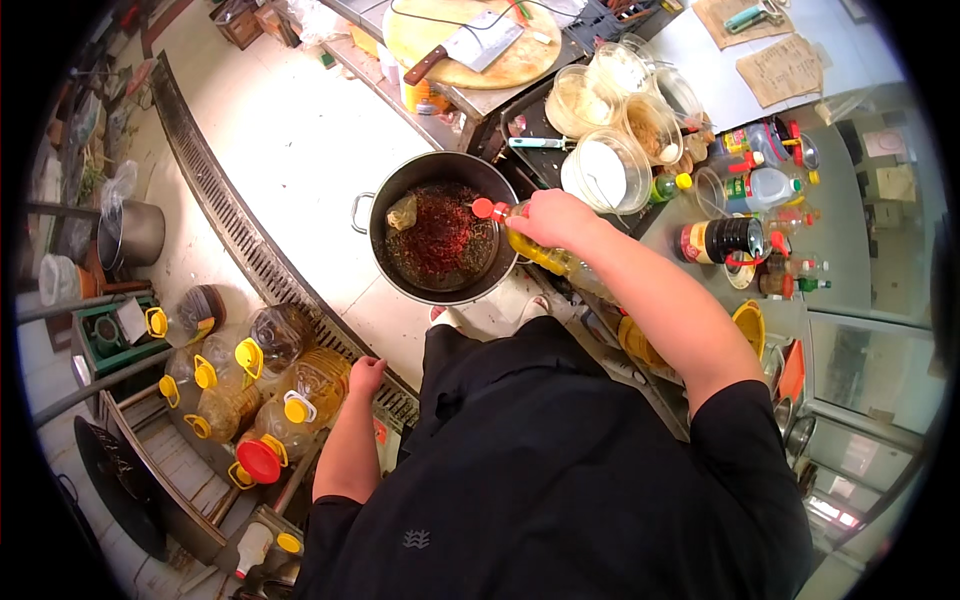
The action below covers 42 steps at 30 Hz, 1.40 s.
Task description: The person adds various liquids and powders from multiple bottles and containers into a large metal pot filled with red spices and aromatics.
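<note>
My right hand grips a clear plastic bottle of yellow liquid near its neck. The bottle is tipped, and its red cap reaches over the rim of a deep metal pot. Inside the pot lies a dark red mass of spices in liquid, with a tied pale cloth bag at its left side. Whether liquid is flowing from the bottle I cannot tell. At my left side hangs my left hand, its fingers curled and no object visible in it, beside a large oil jug.
Several yellow-capped jugs stand at the left, beyond a floor drain grate. A cleaver rests on a round cutting board. Open plastic tubs and seasoning bottles crowd the right-hand counter.
</note>
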Tool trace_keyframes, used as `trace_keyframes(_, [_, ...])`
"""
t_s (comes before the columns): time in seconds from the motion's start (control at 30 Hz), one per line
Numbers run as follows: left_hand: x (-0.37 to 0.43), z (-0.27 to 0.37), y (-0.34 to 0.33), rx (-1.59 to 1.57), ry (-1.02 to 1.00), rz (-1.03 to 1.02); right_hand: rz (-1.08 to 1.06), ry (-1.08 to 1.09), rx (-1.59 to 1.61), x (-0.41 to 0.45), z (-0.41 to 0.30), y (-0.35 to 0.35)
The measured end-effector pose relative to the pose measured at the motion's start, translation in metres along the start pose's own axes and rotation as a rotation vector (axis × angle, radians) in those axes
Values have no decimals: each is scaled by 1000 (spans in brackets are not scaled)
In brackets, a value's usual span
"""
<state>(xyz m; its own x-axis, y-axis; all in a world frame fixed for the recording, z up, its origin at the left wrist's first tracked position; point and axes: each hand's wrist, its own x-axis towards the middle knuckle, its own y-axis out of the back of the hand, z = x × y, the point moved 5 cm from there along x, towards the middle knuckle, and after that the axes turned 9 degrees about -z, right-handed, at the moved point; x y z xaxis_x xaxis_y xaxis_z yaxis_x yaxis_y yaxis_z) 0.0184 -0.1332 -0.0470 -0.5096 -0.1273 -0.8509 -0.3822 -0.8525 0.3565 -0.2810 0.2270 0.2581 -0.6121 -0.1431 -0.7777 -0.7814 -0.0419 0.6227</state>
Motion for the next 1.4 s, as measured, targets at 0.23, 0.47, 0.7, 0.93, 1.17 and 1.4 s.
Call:
trace_keyframes(0.23, [1, -4, -3, -11, -26, 3, -22, 1, -19, -7, -4, 1])
trace_keyframes(0.47, [-2, 4, -5, 38, -114, 61, -1, -11, 12, -11, -1, -1])
trace_keyframes(0.7, [10, -10, -10, -12, -123, 52, 3, 10, 39, -13, 3, -4])
trace_keyframes(0.93, [-1, 7, -10, -21, -5, -32, 62, 6, 174, -28, 12, -5])
trace_keyframes(1.17, [-3, 23, -6, 41, -21, -48, 309, 93, 413, -51, 34, -17])
trace_keyframes(1.4, [33, 40, -6, 180, -122, -72, 637, 390, 995, -120, 79, -31])
